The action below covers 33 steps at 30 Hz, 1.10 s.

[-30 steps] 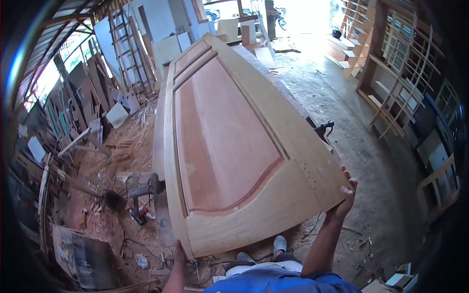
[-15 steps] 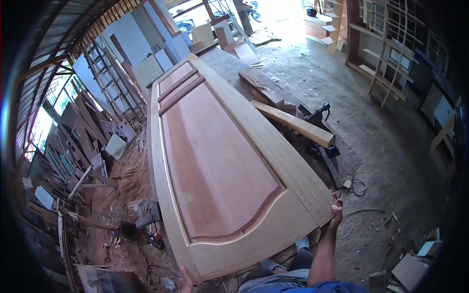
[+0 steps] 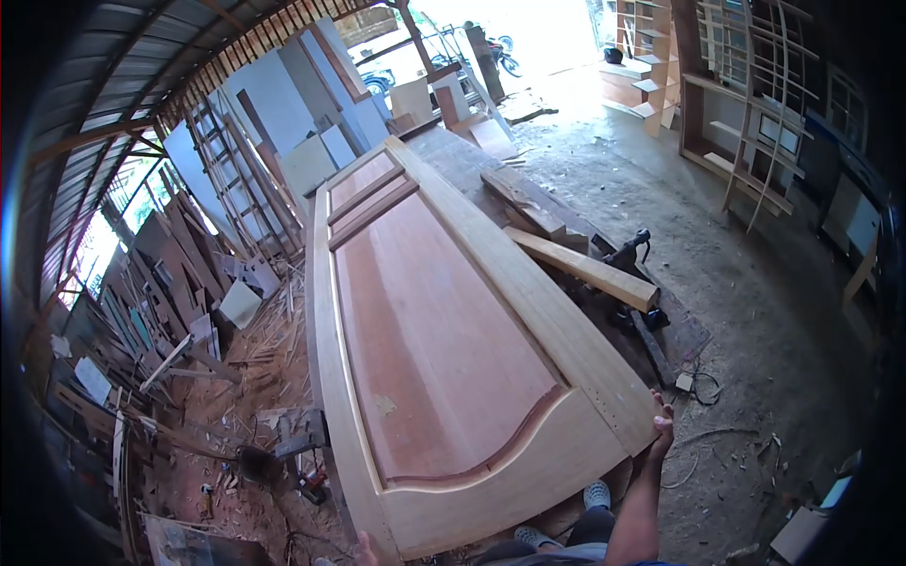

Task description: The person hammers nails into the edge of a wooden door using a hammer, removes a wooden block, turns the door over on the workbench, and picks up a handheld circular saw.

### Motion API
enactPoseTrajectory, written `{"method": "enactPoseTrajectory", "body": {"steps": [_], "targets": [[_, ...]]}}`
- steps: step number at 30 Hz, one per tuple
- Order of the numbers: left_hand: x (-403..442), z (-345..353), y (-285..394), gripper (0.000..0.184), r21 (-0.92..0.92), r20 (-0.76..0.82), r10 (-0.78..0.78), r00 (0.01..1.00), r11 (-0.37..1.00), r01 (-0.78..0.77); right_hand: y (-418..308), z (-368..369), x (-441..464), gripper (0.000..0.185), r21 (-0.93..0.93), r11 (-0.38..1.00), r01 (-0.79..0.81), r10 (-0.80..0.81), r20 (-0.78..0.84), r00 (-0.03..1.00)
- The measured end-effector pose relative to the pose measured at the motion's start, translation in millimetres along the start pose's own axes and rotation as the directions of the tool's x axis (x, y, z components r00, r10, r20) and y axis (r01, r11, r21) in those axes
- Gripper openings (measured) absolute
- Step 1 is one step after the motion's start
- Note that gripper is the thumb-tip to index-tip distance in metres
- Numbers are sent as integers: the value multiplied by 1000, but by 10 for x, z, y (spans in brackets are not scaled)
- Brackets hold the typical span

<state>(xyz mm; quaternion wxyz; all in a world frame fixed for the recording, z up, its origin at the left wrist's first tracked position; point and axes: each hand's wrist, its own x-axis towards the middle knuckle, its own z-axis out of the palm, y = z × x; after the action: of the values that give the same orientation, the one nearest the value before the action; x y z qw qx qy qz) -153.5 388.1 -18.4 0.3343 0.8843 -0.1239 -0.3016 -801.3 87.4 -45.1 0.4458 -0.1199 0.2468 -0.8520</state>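
A large wooden door [image 3: 444,349] lies face up, stretching away from me, with a reddish inset panel and a pale frame curved at the near end. My right hand [image 3: 663,429] is closed around its near right corner, fingers at the side edge. At the near left corner, my left hand [image 3: 367,549] grips the edge; most of it is cut off by the bottom of the view. A timber beam [image 3: 585,269] and a black power tool [image 3: 628,253] lie to the right of the door on the workbench [image 3: 684,330].
Boards and offcuts [image 3: 170,255] lean along the left wall, above a floor littered with wood scraps [image 3: 274,330]. A cable [image 3: 703,387] lies on the floor at right. Shelving frames [image 3: 727,123] stand at the far right, and motorcycles [image 3: 505,57] are outside.
My view has tilted up, so the door and the room appear lower and slightly further right. Both hands stay at the same near corners of the door.
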Motion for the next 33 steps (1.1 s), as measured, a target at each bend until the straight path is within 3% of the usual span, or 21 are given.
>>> {"method": "enactPoseTrajectory", "body": {"steps": [2,8,12,15,18,21,24,27,28,30,31,33], "targets": [[-86,-67,-4,116,2,1,26,1000,1000,-26,-55,-56,-85,47,-47,998,-35,31,-75,997],[-287,-151,89,119,-31,6,77,997,997,-76,24,-143,-126,47,2,999,-49,49,-37,998],[80,-220,-119,113,-49,50,44,998,998,-41,107,-415,-114,59,-56,996,-75,76,4,997],[189,-185,-279,119,-155,70,2,998,988,9,65,-492,-150,60,-108,982,-153,155,11,988],[250,-160,-338,104,-27,46,76,996,997,-75,142,-486,-178,62,-153,960,-233,239,24,971],[-128,-78,-85,102,-364,28,6,1000,931,4,157,-728,-86,63,-349,898,-269,248,-102,963],[238,-112,-725,95,-844,147,-22,989,519,137,46,-413,-187,67,-318,891,-324,267,-211,940],[322,246,-958,88,-935,-283,-265,922,289,-204,-112,258,-427,72,-338,877,-342,306,-157,939],[501,285,-1122,89,-886,-374,-300,877,395,-242,-25,56,-372,76,-382,860,-338,273,-214,938],[460,359,-1371,89,-885,-342,-139,930,380,-268,-4,-86,-313,77,-410,860,-302,221,-234,947],[380,469,-1414,87,-809,-443,-73,894,462,-363,70,-135,-253,77,-416,864,-284,198,-240,951],[-154,577,-859,82,-604,-624,63,779,593,-532,93,-220,-211,80,-463,847,-261,139,-280,950]]}}
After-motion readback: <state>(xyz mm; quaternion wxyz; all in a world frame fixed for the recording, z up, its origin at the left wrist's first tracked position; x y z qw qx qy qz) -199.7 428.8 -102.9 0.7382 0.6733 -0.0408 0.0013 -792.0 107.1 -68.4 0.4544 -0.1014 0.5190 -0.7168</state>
